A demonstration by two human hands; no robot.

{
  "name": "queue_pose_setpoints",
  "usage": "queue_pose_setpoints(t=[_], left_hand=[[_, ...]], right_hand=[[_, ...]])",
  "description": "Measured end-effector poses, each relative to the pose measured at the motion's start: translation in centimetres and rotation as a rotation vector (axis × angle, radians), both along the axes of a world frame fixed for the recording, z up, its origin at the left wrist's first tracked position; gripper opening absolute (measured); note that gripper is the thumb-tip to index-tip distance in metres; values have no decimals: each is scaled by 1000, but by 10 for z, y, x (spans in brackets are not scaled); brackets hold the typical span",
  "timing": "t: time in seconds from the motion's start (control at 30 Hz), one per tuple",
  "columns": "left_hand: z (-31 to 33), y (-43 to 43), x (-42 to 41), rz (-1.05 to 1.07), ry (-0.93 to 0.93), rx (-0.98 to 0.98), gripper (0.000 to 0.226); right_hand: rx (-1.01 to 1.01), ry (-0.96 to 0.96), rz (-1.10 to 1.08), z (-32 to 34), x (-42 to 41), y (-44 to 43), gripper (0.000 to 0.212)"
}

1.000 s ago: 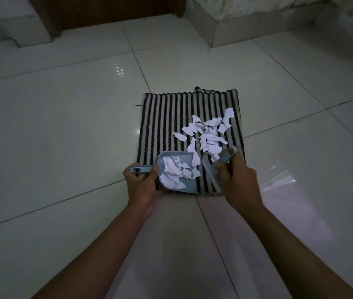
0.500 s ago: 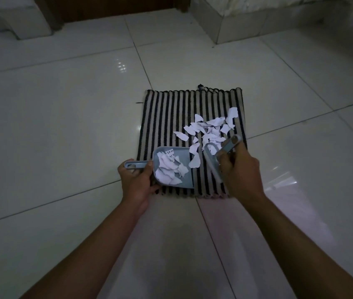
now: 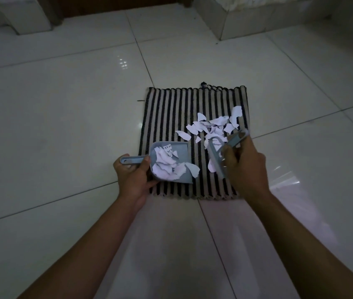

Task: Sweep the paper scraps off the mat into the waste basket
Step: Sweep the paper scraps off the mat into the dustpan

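A black-and-beige striped mat (image 3: 171, 108) lies on the tiled floor. White paper scraps (image 3: 212, 126) are heaped on its right half. My left hand (image 3: 133, 178) grips the handle of a small grey-blue dustpan (image 3: 182, 152) resting on the mat's near left part, with several scraps inside it. One scrap (image 3: 194, 170) lies at the pan's open lip. My right hand (image 3: 244, 167) holds a small grey-blue brush (image 3: 215, 157) with its edge down on the mat, just right of the pan. No waste basket is in view.
Glossy white floor tiles (image 3: 63, 126) surround the mat. A stone step or ledge (image 3: 236, 22) stands at the back right, a dark wooden door (image 3: 111, 3) at the back, and a wall base (image 3: 26, 20) at the back left.
The brush has drawn more scraps from the heap toward the pan. The dustpan has shifted a little to the left on the mat, and the view has tilted slightly.
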State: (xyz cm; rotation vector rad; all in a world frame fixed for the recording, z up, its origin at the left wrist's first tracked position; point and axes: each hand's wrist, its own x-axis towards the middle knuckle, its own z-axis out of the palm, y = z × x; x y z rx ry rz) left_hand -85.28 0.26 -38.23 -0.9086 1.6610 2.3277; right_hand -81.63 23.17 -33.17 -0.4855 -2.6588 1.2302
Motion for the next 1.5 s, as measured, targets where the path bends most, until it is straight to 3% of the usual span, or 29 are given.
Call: queue_pose_setpoints(t=[0.23, 0.37, 0.5, 0.6, 0.7, 0.8, 0.93, 1.07, 1.23, 1.5], left_hand=[[1, 8, -3, -140, 66, -102, 56], [-3, 13, 5, -124, 41, -80, 49], [-3, 15, 12, -101, 27, -37, 46], [-1, 12, 12, -88, 26, -11, 46], [-2, 11, 13, -82, 12, -15, 46], [-4, 15, 15, -86, -1, -5, 45], [-7, 16, 17, -59, -13, 2, 48], [-9, 14, 16, -32, -24, 9, 52], [-10, 20, 15, -41, -30, -32, 49], [-7, 31, 22, -52, -33, -16, 55]], right_hand=[[100, -37, -35, -4, 19, 14, 21], [77, -19, 99, -13, 32, -15, 40], [47, 39, 142, -12, 33, -20, 17], [-24, 35, 58, -1, 34, -7, 8], [-10, -2, 31, -3, 34, -4, 11], [68, -44, 138, -14, 35, -27, 22], [53, -21, 180, -14, 36, -42, 20], [-62, 30, 78, 4, 33, -13, 9], [86, 11, -70, 2, 31, 26, 13], [75, 41, 112, -17, 42, -16, 18]])
